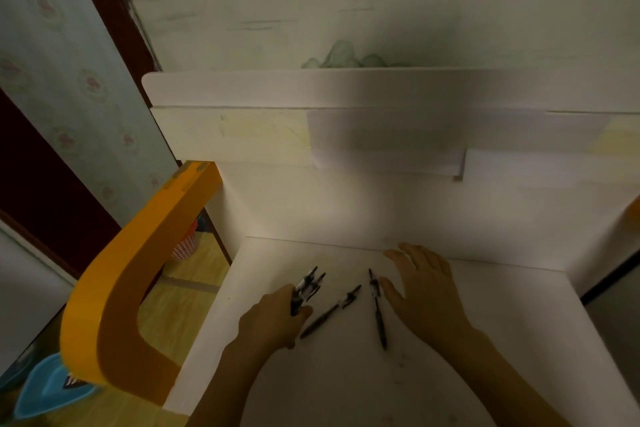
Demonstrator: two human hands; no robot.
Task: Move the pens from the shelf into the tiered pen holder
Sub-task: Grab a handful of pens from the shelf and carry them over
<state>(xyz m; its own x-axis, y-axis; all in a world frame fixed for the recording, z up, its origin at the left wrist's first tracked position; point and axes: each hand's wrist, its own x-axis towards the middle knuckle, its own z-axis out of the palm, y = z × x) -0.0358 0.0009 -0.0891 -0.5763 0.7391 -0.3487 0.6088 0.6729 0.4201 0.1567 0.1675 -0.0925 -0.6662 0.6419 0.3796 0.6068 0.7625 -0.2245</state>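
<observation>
The person stands over a white shelf (pixel 433 340) with a raised back panel (pixel 346 211). Both bare hands are over its surface.

Left hand (pixel 270 319): the fingers are curled round a bundle of pens (pixel 306 289), gripping it at the lower end. The black-and-white barrels fan out up and away from the knuckles, with the tips pointing toward the back panel. How many pens the bundle holds cannot be told; the picture is dim and soft there.

Right hand (pixel 420 291): the fingers are straight and slightly spread, palm down, holding nothing. The fingertips point toward the back panel and lie close to its foot. Whether the palm touches the shelf cannot be told.

Between the two hands lie two loose pens, flat on the shelf. The slanted pen (pixel 330 312) lies just right of the left-hand fingers, its lower end close to the left knuckles and its upper end angled up and to the right. The upright pen (pixel 376 308) lies just left of the right thumb, running nearly straight toward the person. The two are apart, not crossing.

Left of the left hand, beyond the shelf edge, an orange curved frame (pixel 138 274) rises beside the furniture. Below it are a pink perforated basket (pixel 185 246) on a yellow floor and a blue plastic item (pixel 45 385) at the lower corner.
</observation>
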